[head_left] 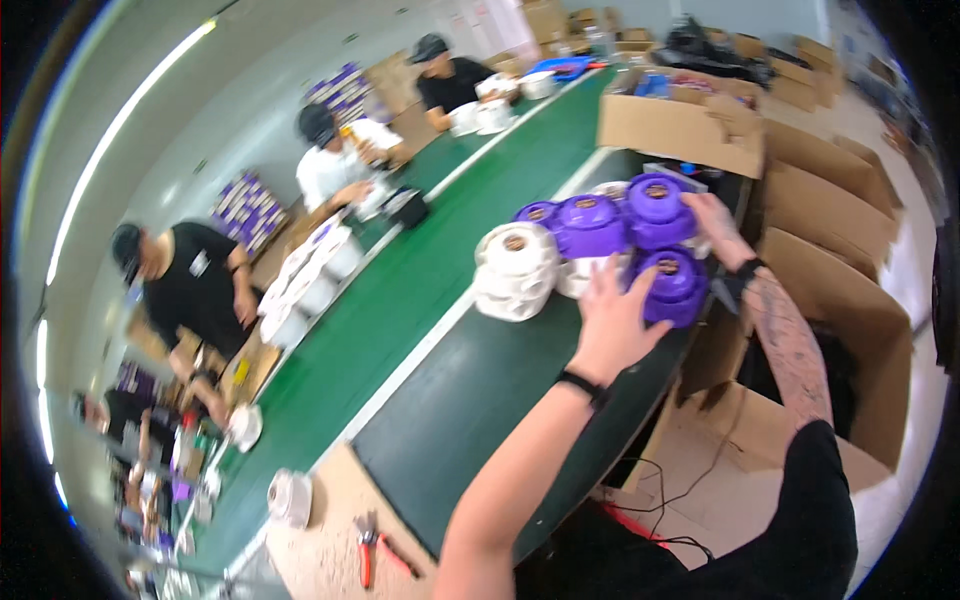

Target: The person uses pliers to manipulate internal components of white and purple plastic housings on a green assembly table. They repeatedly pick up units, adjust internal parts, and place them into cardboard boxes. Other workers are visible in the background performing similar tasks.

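Observation:
Purple and white round plastic housings stand grouped on the dark green work surface in front of me. My left hand (618, 325) has its fingers spread over the group, its thumb and fingertips beside the nearest purple housing (675, 288). My right hand (716, 226) curls its fingers against the right side of an upper purple housing (656, 208); its thumb is hidden. Left of these sit another purple housing (590, 222) and a stack of white housings (513, 272). More white parts show between and under the purple ones.
Cutting pliers with red handles (368, 550) and a single white housing (290, 498) lie on a cardboard sheet (335, 535). A green conveyor belt (400, 345) runs diagonally, with co-workers (200, 275) beyond it. Open cardboard boxes (830, 290) crowd the right side; cables hang below.

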Available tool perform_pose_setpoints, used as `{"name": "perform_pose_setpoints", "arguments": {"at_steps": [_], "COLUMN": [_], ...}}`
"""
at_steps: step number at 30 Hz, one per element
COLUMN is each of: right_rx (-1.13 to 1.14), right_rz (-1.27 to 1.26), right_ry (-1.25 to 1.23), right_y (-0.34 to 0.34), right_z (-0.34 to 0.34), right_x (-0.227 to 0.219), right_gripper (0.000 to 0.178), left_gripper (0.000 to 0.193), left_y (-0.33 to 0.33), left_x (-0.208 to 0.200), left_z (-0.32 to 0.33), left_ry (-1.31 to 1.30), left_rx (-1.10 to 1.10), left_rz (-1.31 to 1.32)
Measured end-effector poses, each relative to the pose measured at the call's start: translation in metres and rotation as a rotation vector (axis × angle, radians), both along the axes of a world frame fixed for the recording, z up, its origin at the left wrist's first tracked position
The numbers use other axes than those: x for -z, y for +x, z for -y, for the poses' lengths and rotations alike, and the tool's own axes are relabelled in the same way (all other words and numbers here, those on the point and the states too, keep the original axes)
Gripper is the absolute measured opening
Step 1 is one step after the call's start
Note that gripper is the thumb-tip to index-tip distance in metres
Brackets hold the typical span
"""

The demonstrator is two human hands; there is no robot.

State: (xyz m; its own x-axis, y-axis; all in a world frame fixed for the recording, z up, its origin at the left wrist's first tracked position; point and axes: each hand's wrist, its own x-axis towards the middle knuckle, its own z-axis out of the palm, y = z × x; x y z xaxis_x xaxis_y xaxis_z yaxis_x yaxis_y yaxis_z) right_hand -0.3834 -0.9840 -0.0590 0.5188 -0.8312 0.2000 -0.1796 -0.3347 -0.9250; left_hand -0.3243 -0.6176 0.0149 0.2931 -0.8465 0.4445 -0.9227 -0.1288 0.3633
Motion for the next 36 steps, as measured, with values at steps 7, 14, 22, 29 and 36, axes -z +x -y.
{"name": "perform_pose_setpoints", "arguments": {"at_steps": [7, 14, 22, 29, 36], "right_rx": [-0.397, -0.411, -0.449, -0.289, -0.398], "right_rz": [0.311, 0.243, 0.311, 0.431, 0.637], "right_ry": [0.377, 0.326, 0.256, 0.456, 0.898], "right_y": [-0.007, -0.047, -0.049, -0.078, -0.071], "right_z": [-0.001, -0.080, -0.185, -0.245, -0.305], "right_x": [0.037, 0.001, -0.004, -0.015, 0.003], "right_gripper": [0.052, 0.053, 0.048, 0.048, 0.026], "left_gripper": [0.104, 0.100, 0.101, 0.078, 0.076], "left_y": [0.018, 0.009, -0.019, -0.030, -0.029], "left_x": [0.029, 0.032, 0.014, 0.013, 0.011], "left_z": [-0.015, -0.056, -0.121, -0.154, -0.204], "left_ry": [0.151, 0.110, 0.187, 0.104, 0.083], "left_rx": [-0.076, -0.062, -0.207, -0.130, -0.031], "left_rz": [-0.180, -0.212, -0.136, -0.115, -0.112]}}
